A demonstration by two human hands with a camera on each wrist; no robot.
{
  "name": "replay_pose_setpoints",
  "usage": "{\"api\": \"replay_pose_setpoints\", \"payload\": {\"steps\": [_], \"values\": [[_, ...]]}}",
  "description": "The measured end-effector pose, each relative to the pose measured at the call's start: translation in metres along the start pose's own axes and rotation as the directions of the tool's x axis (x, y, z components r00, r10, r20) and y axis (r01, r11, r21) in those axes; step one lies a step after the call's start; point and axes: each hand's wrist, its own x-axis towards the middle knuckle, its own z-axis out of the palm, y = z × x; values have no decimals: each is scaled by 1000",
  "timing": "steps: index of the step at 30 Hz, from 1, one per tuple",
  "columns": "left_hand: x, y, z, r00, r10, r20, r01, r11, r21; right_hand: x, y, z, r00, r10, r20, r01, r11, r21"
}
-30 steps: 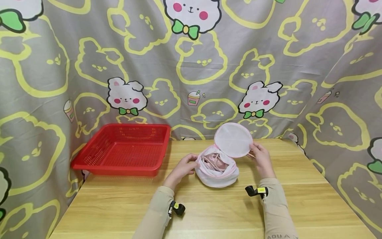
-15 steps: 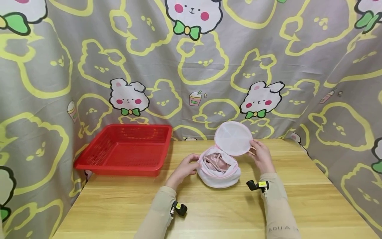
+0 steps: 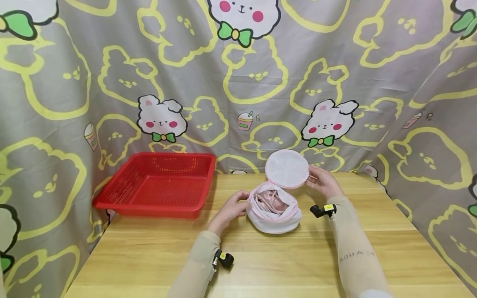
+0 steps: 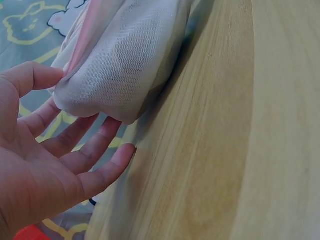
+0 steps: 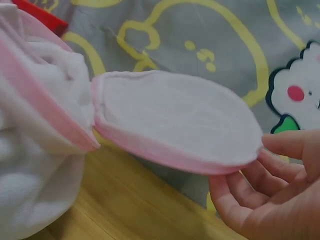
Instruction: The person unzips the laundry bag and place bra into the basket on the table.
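Note:
A round white mesh laundry bag with pink trim rests on the table, its lid folded back and raised behind the opening. Inside lies a bunched, shiny dusty-pink garment with thin straps. My left hand pinches the bag's left edge; in the left wrist view the thumb is on the pink trim of the mesh bag and the other fingers spread behind and below. With thumb and fingers, my right hand holds the lid's right edge. The right wrist view shows the lid tilted, joined to the bag at one side.
A red perforated plastic basket stands at the left of the wooden table, overhanging its left edge. A grey curtain with cartoon animals hangs behind and on both sides. Small black cameras are strapped to both wrists.
My right hand has shifted the lid slightly left and back, and the right forearm has swung a little. The left hand and the bag's body stay in place.

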Motion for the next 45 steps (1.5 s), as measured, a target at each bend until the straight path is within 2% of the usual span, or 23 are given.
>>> {"api": "replay_pose_setpoints", "payload": {"steps": [3,8,12,16,19,26,35,38,45], "values": [[0,0,0,1000,2,1,-2,1000,1,8,0,-4,997,55,45,-57,997,56],[0,-2,0,1000,2,11,-2,1000,-7,19,10,-10,989,141,54,-145,986,87],[0,-1,-1,1000,-1,12,1,1000,-9,23,21,-12,981,182,66,-188,976,107],[0,0,-1,1000,-2,17,3,1000,-8,24,29,-11,980,195,48,-198,977,75],[0,0,-1,1000,-3,23,3,1000,-7,18,33,-11,983,183,31,-183,983,8],[-1,1,-2,1000,-4,27,4,1000,-2,-1,37,-7,990,142,6,-141,988,-61],[-3,3,-3,1000,1,28,0,1000,-25,-27,34,-8,997,55,53,-49,994,-102],[-3,4,-2,1000,-4,29,5,1000,-25,-37,34,-10,998,24,59,-14,986,-165],[-2,2,-1,1000,1,31,0,1000,-19,-57,34,-14,996,-48,69,68,943,-325]]}}
